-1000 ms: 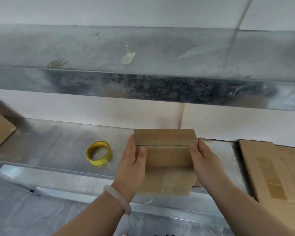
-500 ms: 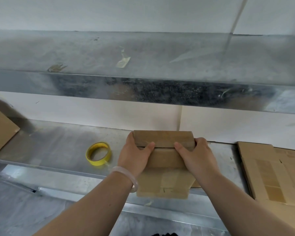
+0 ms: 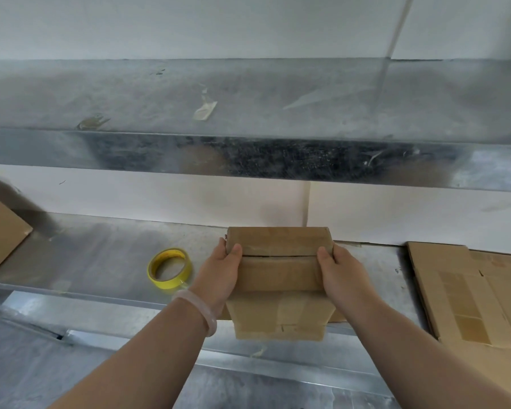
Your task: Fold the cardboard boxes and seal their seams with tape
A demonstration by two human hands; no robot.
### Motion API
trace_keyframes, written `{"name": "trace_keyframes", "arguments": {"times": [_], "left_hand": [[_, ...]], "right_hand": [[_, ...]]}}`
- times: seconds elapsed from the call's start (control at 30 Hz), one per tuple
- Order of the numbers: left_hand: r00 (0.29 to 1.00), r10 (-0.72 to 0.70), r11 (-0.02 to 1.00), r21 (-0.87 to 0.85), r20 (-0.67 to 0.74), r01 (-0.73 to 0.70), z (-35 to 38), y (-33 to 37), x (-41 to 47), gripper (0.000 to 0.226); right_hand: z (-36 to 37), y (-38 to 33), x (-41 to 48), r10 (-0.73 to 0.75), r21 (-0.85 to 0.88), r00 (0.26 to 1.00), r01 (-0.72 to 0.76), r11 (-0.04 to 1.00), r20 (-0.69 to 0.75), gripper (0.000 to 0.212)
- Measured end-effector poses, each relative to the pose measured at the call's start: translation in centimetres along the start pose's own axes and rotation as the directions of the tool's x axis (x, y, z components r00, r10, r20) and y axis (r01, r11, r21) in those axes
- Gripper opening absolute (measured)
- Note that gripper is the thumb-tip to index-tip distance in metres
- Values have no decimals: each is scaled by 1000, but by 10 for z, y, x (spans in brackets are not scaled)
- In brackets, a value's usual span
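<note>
From my head view, the cardboard box [image 3: 278, 273] is held between both hands at the near edge of the metal desk [image 3: 101, 252]. The left hand [image 3: 219, 276] grips its left side and the right hand [image 3: 342, 276] its right side. On each hand the thumb curls over onto the top flaps, and the tips of both thumbs lie just beside the seam. The left fingers [image 3: 222, 244] wrap round the far left corner. The rest of the right hand's fingers are hidden behind the box.

The two top flaps are folded flat and meet in a dark seam that runs from thumb to thumb, with no tape across it. The near face of the box has patches of old tape and crosses the desk's front edge in my view. I cannot tell whether the box rests on the desk or is lifted off it.

A pale bracelet [image 3: 201, 308] sits on the left wrist. A yellow tape roll [image 3: 169, 268] lies flat on the desk just left of the left hand, apart from it. Flattened cardboard [image 3: 460, 290] lies on the desk to the right, and another cardboard sheet [image 3: 0, 231] lies at the far left. A metal shelf [image 3: 248, 98] above carries scraps of tape [image 3: 204, 109].
</note>
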State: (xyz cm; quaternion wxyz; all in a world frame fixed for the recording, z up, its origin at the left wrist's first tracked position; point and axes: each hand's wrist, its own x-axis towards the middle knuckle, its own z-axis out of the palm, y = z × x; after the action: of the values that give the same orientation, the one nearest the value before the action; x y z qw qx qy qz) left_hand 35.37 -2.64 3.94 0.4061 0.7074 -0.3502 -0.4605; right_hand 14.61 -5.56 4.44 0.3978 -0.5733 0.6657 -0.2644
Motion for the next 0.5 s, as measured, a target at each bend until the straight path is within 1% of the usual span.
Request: {"name": "trace_keyframes", "arguments": {"times": [0.1,0.17,0.2,0.27,0.3,0.37,0.4,0.43,0.5], "left_hand": [[1000,-23,995,-92,20,25,0,-1,1,53],[1000,3,997,-83,-2,-3,1,-2,0,53],[1000,16,997,-76,-10,-17,1,-2,-1,51],[1000,26,993,-115,-2,-26,0,-2,-5,46],[1000,29,989,-148,-1,-29,-2,-4,-6,42],[999,34,975,-216,-35,-41,-7,-6,-13,36],[998,34,967,-250,-56,-47,-11,-9,-18,35],[997,37,957,-285,-73,-56,-13,-11,-23,34],[993,56,937,-339,-106,-89,-19,-14,-37,38]], "right_hand": [[-4,1,-1,40,133,997,-49,990,70,32],[-6,5,-6,87,214,988,-113,970,128,47],[-7,9,-8,95,241,985,-128,962,142,55],[-8,17,-18,91,297,987,-127,946,131,66],[-9,22,-25,84,303,991,-112,946,106,70],[-12,28,-42,34,233,998,-46,971,58,80],[-12,28,-50,-5,198,998,-7,980,62,85],[-13,28,-57,-42,188,996,26,982,81,86],[-13,22,-69,-100,208,988,73,975,121,79]]}}
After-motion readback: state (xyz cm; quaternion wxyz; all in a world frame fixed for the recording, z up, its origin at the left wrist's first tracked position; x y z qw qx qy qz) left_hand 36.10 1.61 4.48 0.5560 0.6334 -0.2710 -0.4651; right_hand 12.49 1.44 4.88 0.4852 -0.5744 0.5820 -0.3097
